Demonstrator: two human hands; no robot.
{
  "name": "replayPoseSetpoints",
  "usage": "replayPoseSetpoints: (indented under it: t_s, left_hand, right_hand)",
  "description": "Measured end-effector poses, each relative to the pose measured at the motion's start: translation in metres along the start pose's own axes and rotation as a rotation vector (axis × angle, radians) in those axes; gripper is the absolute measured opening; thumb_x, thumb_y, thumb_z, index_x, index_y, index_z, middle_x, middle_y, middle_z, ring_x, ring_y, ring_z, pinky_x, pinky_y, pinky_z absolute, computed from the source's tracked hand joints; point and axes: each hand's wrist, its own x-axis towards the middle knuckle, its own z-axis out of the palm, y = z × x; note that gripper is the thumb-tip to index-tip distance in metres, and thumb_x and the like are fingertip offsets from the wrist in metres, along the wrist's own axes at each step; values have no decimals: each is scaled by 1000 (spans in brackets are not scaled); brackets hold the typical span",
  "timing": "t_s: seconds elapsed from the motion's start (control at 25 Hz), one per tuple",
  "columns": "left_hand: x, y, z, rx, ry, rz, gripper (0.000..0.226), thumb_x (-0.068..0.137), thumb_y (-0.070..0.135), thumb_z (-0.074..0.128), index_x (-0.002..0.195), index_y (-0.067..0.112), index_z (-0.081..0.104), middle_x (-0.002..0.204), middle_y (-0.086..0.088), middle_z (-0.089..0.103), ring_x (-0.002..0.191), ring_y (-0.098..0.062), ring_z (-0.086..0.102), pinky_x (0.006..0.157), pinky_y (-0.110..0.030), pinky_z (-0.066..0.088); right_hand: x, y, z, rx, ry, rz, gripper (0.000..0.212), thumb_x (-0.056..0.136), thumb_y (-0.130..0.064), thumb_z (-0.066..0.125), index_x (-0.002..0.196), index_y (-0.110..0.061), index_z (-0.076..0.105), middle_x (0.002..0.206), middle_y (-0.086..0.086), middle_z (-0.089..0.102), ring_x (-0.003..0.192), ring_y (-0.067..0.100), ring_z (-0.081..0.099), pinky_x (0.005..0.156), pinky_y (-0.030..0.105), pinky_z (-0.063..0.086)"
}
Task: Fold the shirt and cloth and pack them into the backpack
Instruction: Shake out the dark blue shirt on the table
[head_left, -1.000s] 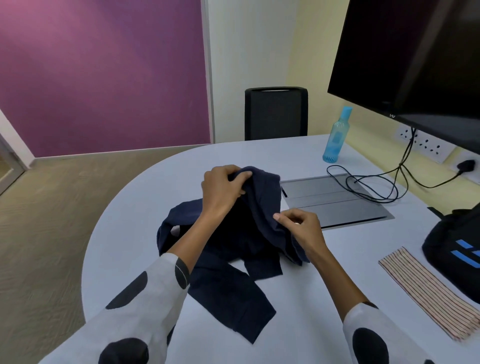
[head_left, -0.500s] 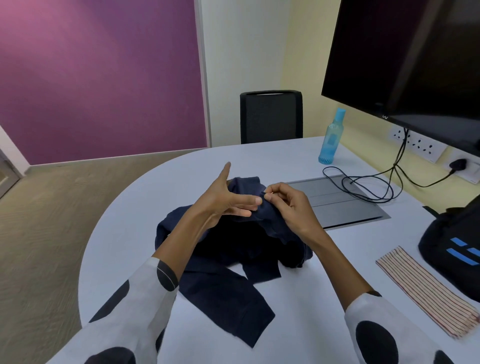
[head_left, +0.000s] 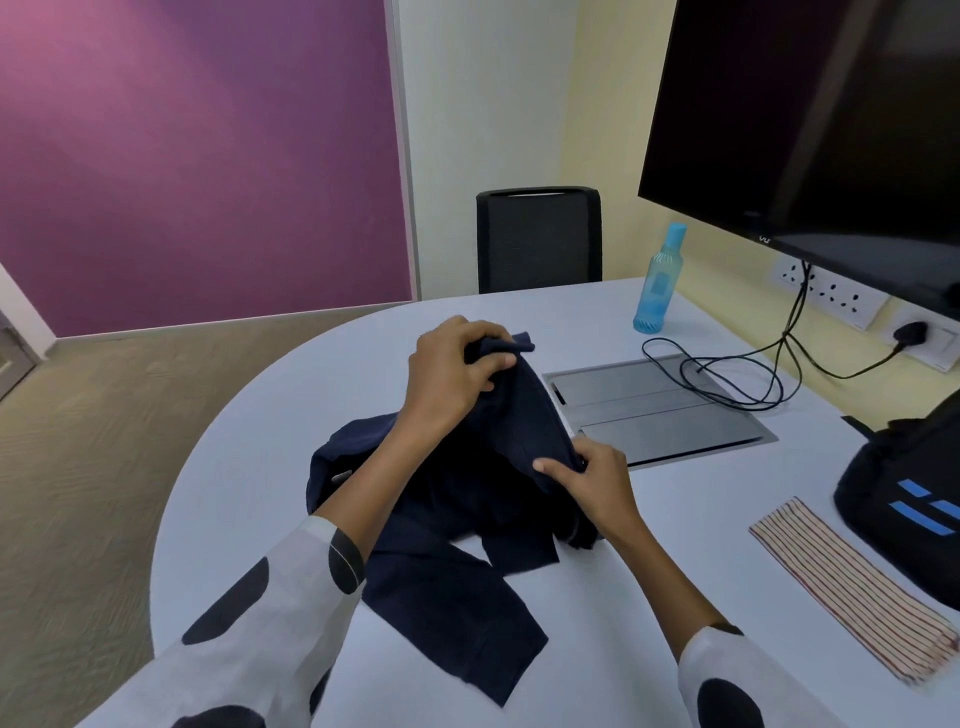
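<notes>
The navy shirt (head_left: 441, 525) lies bunched on the white bench (head_left: 249, 467), one edge lifted off the surface between both hands while the rest spills toward the near edge in loose, unfolded flaps. The left hand (head_left: 457, 369) is raised above the heap, its fingers and thumb curled round a gathered corner of the fabric, a small tuft of which pokes out past the fingertips. The right hand (head_left: 592, 483) sits lower and nearer, pinching the same raised edge between thumb and curled fingers, so the cloth runs taut from one grip to the other. Both sleeves are white with large dark spots. To the right, the striped cloth (head_left: 852, 597) lies flat and folded into a long strip on the bench, just beside the black backpack (head_left: 904, 493) with blue stripes, which stands at the right edge of the view. Further back a grey flap panel (head_left: 660, 410) is set into the bench with black cables (head_left: 727, 379) coiled over it, and a blue bottle (head_left: 657, 280) stands upright beyond, below a dark wall screen (head_left: 831, 130); a black chair (head_left: 537, 239) stands at the far side
</notes>
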Motion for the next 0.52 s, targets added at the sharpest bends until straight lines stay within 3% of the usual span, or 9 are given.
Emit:
replayPoseSetpoints:
  t_s: [0.12, 0.24, 0.4, 0.52]
  left_hand:
    - [12, 1, -13, -146, 96, 1, 17, 82, 8, 72, 90, 23, 70, 94, -2, 58, 85, -20, 67, 68, -31, 60]
    - [22, -2, -24, -248, 138, -14, 15, 83, 8, 71, 95, 17, 69, 107, -14, 57, 94, -23, 66, 73, -32, 60]
    - [32, -16, -33, -299, 235, -100, 15, 83, 11, 72, 97, 13, 69, 113, -22, 57, 90, -24, 66, 74, -31, 59]
    - [33, -18, -40, -294, 349, -86, 11, 84, 11, 70, 95, 14, 68, 107, -14, 56, 85, -20, 65, 73, -30, 59]
  right_hand:
    - [-7, 40, 2, -146, -18, 140, 14, 77, -17, 77, 86, -8, 72, 78, 3, 66, 76, 18, 62, 64, 16, 46]
    - [-13, 60, -3, -191, 28, 212, 7, 81, -7, 69, 87, -7, 72, 79, 9, 68, 81, 25, 64, 72, 31, 51]
    - [-12, 56, -15, -96, 65, 255, 11, 86, -10, 63, 80, -18, 65, 70, -2, 64, 71, 17, 60, 57, 10, 41]
    - [-6, 45, -16, -57, 84, 230, 11, 88, -11, 60, 82, -19, 65, 69, -5, 61, 67, 11, 56, 57, 12, 38]
